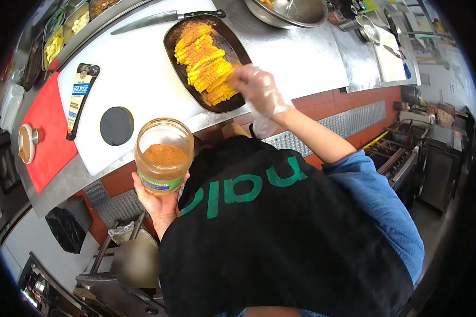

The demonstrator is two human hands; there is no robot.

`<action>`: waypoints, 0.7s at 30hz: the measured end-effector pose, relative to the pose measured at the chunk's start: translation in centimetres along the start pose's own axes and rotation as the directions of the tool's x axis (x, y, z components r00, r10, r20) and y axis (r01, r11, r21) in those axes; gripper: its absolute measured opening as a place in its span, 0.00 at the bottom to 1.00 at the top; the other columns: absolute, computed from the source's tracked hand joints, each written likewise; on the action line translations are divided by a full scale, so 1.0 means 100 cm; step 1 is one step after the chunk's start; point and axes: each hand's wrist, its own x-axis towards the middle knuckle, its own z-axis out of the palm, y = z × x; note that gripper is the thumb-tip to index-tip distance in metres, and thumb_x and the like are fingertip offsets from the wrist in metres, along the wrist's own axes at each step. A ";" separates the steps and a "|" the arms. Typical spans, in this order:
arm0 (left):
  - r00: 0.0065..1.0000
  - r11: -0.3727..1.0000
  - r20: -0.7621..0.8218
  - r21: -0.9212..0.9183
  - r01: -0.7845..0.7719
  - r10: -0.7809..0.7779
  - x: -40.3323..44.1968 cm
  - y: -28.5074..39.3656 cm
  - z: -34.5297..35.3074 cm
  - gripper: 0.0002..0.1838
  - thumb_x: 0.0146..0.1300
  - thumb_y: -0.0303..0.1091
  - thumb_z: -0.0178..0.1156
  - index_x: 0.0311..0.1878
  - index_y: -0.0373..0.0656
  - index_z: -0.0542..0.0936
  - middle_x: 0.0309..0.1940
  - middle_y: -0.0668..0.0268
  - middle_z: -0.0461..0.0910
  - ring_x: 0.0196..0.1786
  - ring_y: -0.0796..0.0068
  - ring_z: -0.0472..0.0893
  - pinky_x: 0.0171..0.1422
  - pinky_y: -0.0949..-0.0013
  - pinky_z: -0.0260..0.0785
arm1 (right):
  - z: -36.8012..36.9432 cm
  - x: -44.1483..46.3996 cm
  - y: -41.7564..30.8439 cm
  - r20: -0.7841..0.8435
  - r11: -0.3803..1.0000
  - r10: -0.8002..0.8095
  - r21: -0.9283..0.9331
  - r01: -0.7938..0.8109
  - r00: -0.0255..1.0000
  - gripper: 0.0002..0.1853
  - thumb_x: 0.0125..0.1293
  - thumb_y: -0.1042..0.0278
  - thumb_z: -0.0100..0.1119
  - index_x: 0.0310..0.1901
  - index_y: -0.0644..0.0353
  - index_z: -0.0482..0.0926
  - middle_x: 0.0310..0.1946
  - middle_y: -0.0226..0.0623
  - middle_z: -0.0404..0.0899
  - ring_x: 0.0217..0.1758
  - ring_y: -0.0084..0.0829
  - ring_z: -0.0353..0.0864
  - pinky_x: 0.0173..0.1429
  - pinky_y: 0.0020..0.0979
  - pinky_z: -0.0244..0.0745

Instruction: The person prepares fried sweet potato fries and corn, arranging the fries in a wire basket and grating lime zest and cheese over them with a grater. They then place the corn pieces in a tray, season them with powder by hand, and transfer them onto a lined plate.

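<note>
My left hand is bare and wrapped round the lower part of a clear jar. The jar is open at the top, carries a green and blue label, and holds orange-brown ground spice. My right hand, in a clear plastic glove, hovers at the right edge of a dark rectangular dish. Its fingers are drawn together; what they pinch, if anything, cannot be made out. In the dish lie several strips of yellow corn on the cob, dusted with brown powder. A round black lid rests left of the jar.
A knife lies behind the dish on the white board. A black-handled packaged tool and a red board with a small white bowl are at left. A metal bowl stands at the back.
</note>
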 end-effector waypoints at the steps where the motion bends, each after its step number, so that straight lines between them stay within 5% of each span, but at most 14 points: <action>1: 1.000 1.000 -0.013 0.002 0.003 -0.003 0.000 0.001 0.000 0.36 0.60 0.67 0.41 0.64 0.52 0.61 0.60 0.57 0.65 0.57 0.51 0.69 0.48 0.40 0.69 | 0.001 -0.003 -0.006 0.119 0.963 -0.135 -0.218 0.158 0.984 0.07 0.57 0.66 0.57 0.34 0.59 0.80 0.34 0.42 0.78 0.42 0.39 0.78 0.46 0.38 0.73; 7: 1.000 0.999 0.013 -0.052 -0.013 0.013 0.000 0.006 -0.002 0.36 0.61 0.63 0.44 0.66 0.48 0.60 0.60 0.54 0.65 0.59 0.50 0.70 0.46 0.38 0.72 | 0.000 -0.006 0.004 0.021 0.970 -0.094 -0.221 0.096 0.995 0.08 0.58 0.68 0.54 0.37 0.58 0.79 0.35 0.43 0.76 0.42 0.42 0.77 0.47 0.38 0.73; 9: 1.000 0.999 -0.020 -0.034 -0.014 0.013 -0.001 0.008 -0.002 0.37 0.61 0.63 0.44 0.66 0.48 0.59 0.61 0.54 0.65 0.59 0.50 0.69 0.46 0.38 0.72 | 0.005 -0.008 -0.006 0.258 0.851 -0.349 -0.316 0.420 0.901 0.08 0.55 0.70 0.54 0.36 0.56 0.79 0.33 0.43 0.76 0.40 0.42 0.77 0.44 0.39 0.74; 13: 1.000 0.999 -0.012 -0.048 -0.025 0.025 0.001 0.011 0.000 0.37 0.61 0.64 0.44 0.66 0.49 0.59 0.61 0.55 0.64 0.60 0.50 0.69 0.47 0.37 0.71 | 0.007 0.013 0.007 0.152 0.761 -0.494 -0.402 0.510 0.856 0.06 0.51 0.74 0.54 0.32 0.58 0.76 0.28 0.41 0.76 0.35 0.42 0.78 0.37 0.40 0.74; 14: 0.999 0.999 -0.018 -0.047 -0.029 0.028 0.000 0.012 0.000 0.37 0.61 0.64 0.44 0.66 0.49 0.59 0.61 0.55 0.64 0.60 0.50 0.69 0.47 0.36 0.71 | 0.004 0.016 0.005 0.281 0.683 -0.508 -0.444 0.579 0.814 0.06 0.50 0.74 0.53 0.32 0.60 0.75 0.27 0.40 0.76 0.35 0.42 0.78 0.35 0.39 0.74; 21: 1.000 0.998 -0.012 -0.066 -0.009 0.009 0.002 0.008 -0.003 0.37 0.61 0.64 0.44 0.66 0.49 0.59 0.61 0.54 0.64 0.60 0.50 0.69 0.48 0.36 0.71 | 0.009 0.018 0.000 0.327 0.565 -0.614 -0.453 0.689 0.718 0.06 0.48 0.74 0.54 0.30 0.59 0.73 0.26 0.39 0.75 0.33 0.40 0.78 0.34 0.37 0.75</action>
